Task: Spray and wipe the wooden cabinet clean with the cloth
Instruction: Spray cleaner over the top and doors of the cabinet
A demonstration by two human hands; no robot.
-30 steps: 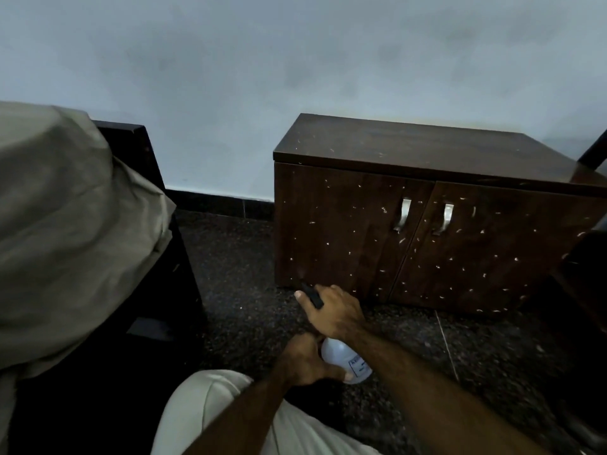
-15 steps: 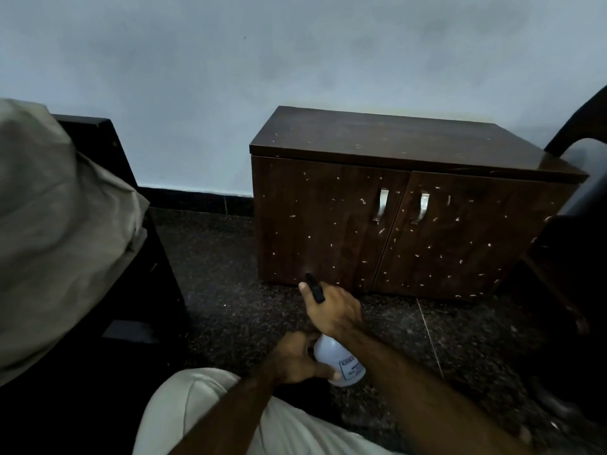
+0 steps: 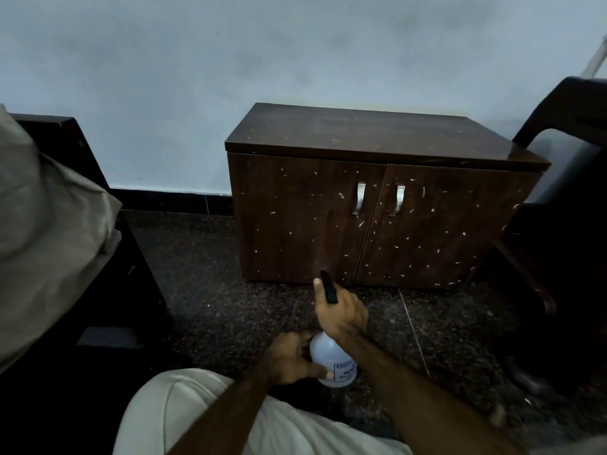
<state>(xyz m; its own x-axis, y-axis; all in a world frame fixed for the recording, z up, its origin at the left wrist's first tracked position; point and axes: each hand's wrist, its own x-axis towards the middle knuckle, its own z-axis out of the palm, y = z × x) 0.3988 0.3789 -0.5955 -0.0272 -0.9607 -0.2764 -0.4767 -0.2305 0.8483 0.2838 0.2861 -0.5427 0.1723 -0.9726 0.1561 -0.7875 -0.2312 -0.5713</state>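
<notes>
The wooden cabinet (image 3: pixel 377 205) stands against the wall (image 3: pixel 230 77) on the dark speckled floor (image 3: pixel 213 290), ahead of my hands and apart from them; pale flecks dot its two closed doors and top. Between us I hold the spray bottle (image 3: pixel 333 361), its black nozzle pointing toward the left door's lower edge. The bottle's label carries blue print, too small to read. My right hand (image 3: pixel 341 311) grips the trigger head, fingers curled; my left hand (image 3: pixel 289 357) clasps the translucent body.
</notes>
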